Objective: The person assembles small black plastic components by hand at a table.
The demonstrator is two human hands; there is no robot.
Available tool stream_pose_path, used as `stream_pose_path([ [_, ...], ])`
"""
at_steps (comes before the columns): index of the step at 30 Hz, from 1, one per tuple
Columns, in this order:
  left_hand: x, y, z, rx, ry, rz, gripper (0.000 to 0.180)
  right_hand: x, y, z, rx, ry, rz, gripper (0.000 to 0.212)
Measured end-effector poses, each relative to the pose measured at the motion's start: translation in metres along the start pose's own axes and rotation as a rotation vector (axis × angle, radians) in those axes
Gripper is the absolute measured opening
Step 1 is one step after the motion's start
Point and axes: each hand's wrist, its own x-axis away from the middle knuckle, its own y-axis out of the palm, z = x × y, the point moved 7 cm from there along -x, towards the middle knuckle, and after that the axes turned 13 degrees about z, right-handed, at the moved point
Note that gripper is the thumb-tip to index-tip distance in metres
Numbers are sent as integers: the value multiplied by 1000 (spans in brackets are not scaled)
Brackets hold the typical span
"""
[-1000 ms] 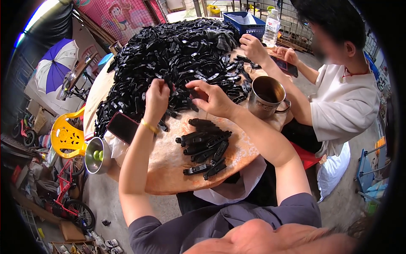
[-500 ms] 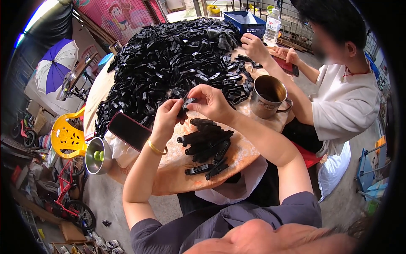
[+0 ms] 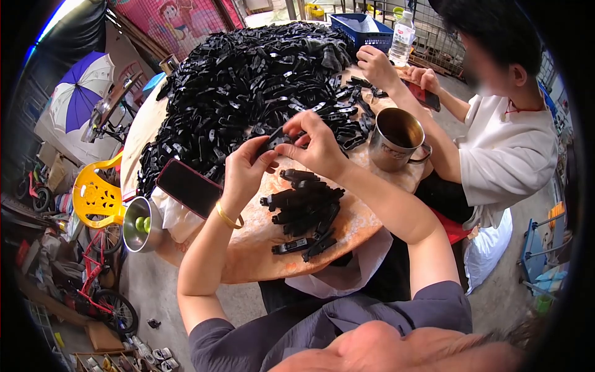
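Left hand (image 3: 243, 167) closed on a black part (image 3: 271, 142), right hand (image 3: 318, 145) curled just beside, grip uncertain; part between both hands, long axis slanting up rightward, beyond a small cluster (image 3: 302, 201), large pile (image 3: 248, 80) farther out.

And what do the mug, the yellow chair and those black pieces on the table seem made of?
The mug looks like metal, probably steel, given its shiny reflections. The yellow chair seems moulded plastic: smooth, evenly coloured, with cut-out shapes. The black pieces look like hard plastic, from their slight sheen, though coated metal is possible.
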Motion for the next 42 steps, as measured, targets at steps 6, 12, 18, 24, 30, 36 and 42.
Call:
stream_pose_path([
  [6, 4, -5, 26, -372, 383, -30, 27, 1, 8, 1, 64, -41, -287, 35],
  [12, 5, -2, 28, -355, 353, -69, 25, -3, 2, -10, 196, -254, -231, 30],
  [18, 19, 14, 25, -297, 269, -355, 27, -22, -19, 9, -238, 168, -219, 46],
  [24, 32, 34, 26, -380, 431, -601, 25, -7, -19, 22, 852, -149, -246, 26],
  [30, -38, -15, -6, -500, 273, -28, 20, 4, -5, 27, 1071, -323, -400, 22],
  [36, -40, 20, -10, -912, 527, -419, 33, -7, -10, 16, 675, -320, -159, 22],
  [42, -83, -29, -24, -1135, 573, -187, 41, -8, -7, 22, 614, -301, -183, 23],
])
